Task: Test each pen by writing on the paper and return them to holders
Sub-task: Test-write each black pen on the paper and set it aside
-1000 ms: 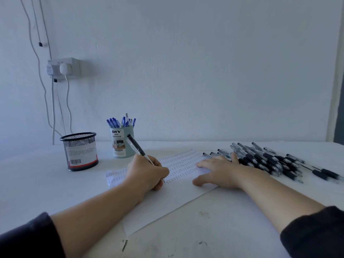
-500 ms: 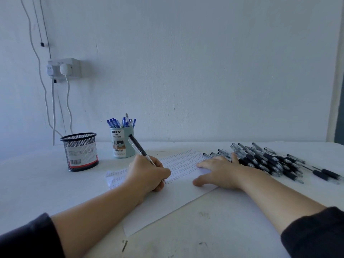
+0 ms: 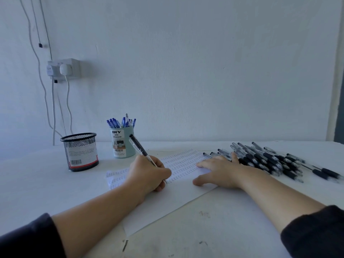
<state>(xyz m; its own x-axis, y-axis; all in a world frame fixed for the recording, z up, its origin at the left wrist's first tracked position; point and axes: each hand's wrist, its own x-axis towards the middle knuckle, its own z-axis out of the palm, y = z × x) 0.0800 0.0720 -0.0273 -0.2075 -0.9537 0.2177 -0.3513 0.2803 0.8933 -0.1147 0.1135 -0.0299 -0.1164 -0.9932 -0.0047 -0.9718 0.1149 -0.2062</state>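
Observation:
My left hand (image 3: 149,173) grips a black pen (image 3: 138,146) with its tip down on the white paper (image 3: 167,202), which carries rows of small written marks. My right hand (image 3: 219,171) lies flat on the paper's right part, fingers spread. A pile of black pens (image 3: 270,161) lies on the table just right of that hand. A black mesh holder (image 3: 81,151) stands at the back left. Beside it a pale green holder (image 3: 122,144) is full of blue pens (image 3: 121,122).
The white table (image 3: 223,229) reaches back to a white wall. A wall socket (image 3: 64,68) with plugs and hanging cables sits above the mesh holder. Small dark marks show on the table's near part.
The left hand with the pen has shifted slightly to the right along the writing line. The right hand has stayed put.

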